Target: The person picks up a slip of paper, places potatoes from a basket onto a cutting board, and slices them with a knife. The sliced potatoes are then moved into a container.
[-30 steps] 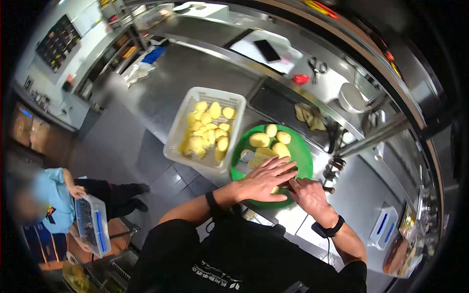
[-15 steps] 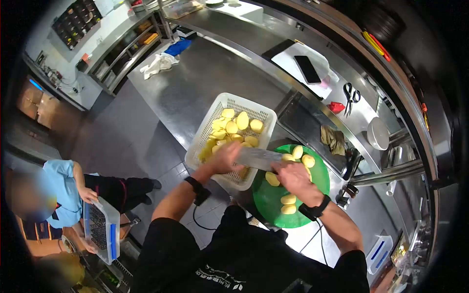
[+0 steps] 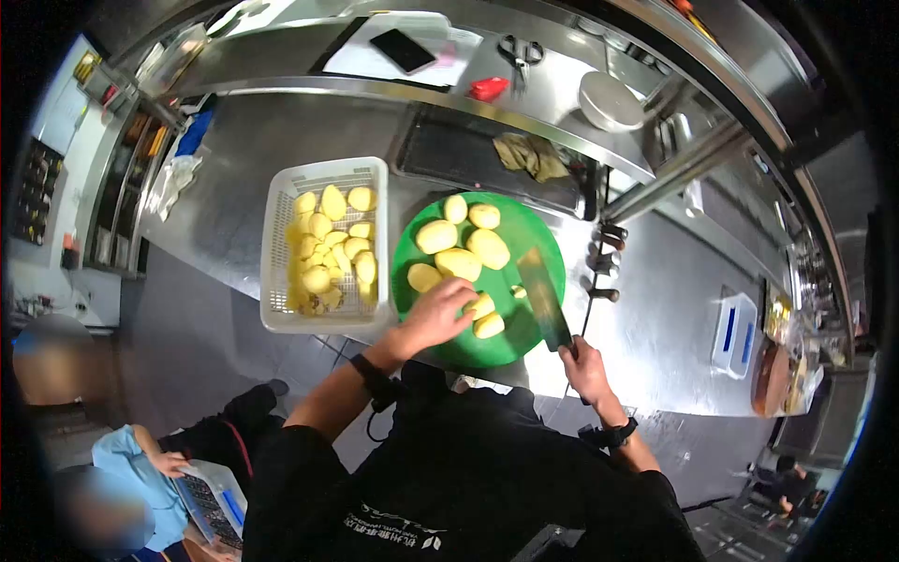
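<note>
My right hand [image 3: 585,371] is closed round the dark handle of a broad kitchen knife [image 3: 537,288], its blade angled over the right part of a round green cutting board [image 3: 540,217]. My left hand [image 3: 438,317] has its fingers curled at a peeled potato [image 3: 481,306] near the front of the board; the fingertips partly cover it. Another potato piece [image 3: 488,326] lies just in front. Several peeled yellow potatoes [image 3: 459,264] rest farther back on the board. A small bit of potato [image 3: 519,291] lies beside the blade.
Left of the board stands a white plastic basket [image 3: 273,225] holding cut potatoes. Behind are a dark tray [image 3: 449,150] and a crumpled cloth [image 3: 530,156]. Scissors [image 3: 521,58] and a phone [image 3: 403,51] lie on the shelf. A person in blue [image 3: 140,468] holds a clear bin at lower left.
My hands have moved from the basket's edge back to the board. The knife has swung from lying across the basket to the board's right side. The view has turned right.
</note>
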Tool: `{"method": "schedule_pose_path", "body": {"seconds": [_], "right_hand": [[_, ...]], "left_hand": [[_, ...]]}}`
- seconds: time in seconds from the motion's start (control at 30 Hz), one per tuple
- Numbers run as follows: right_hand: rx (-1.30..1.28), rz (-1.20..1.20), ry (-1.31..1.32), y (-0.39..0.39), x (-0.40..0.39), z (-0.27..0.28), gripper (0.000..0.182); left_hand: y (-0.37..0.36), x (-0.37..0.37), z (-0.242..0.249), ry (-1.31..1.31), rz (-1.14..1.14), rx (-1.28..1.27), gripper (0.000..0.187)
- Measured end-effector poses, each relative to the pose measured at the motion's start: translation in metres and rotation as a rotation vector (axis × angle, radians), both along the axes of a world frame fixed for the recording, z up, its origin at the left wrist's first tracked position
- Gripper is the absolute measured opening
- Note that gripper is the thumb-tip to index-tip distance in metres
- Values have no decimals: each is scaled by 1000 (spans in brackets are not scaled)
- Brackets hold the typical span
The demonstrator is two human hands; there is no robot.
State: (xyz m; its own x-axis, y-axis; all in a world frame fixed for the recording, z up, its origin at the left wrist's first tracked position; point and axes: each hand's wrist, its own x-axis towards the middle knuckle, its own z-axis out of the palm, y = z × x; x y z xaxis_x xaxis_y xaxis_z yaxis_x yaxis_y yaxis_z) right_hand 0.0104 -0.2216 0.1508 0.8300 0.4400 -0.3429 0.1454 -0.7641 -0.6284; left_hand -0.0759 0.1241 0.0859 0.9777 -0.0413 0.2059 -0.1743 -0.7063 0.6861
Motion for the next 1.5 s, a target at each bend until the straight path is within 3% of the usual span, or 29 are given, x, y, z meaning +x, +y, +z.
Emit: {"method": "schedule_pose_path", "body": {"seconds": [0.17, 0.3, 0.4, 0.7, 0.8, 0.9, 0.97, 1.1, 1.3, 1.5], "right_hand": [[70, 21, 72, -38, -42, -15, 25], [77, 136, 7, -43, -52, -45, 23], [88, 177, -35, -36, -46, -55, 23], [101, 123, -65, -24, -28, -51, 23], [-3, 155, -75, -16, -24, -52, 24], [-2, 168, -84, -13, -27, -65, 25], [-16, 162, -56, -12, -27, -64, 26], [-43, 173, -40, -9, -21, -46, 26], [-9, 187, -30, -13, -22, -5, 23], [-49, 189, -11, -8, -23, -61, 22]], "left_hand": [[-69, 14, -17, 3, 48, 99, 27], [-67, 15, -37, -38, 211, 164, 29], [-64, 13, -39, 94, 235, 98, 29], [-76, 42, -53, 42, 114, 35, 26], [-79, 45, -49, 40, 89, 64, 25], [-80, 48, -41, -80, 54, 76, 21], [-73, 53, -32, -135, -95, 154, 17], [-61, 61, -33, -111, -278, 263, 9], [-60, 65, -31, -123, -278, 240, 11], [-59, 66, -32, -144, -285, 193, 13]]}}
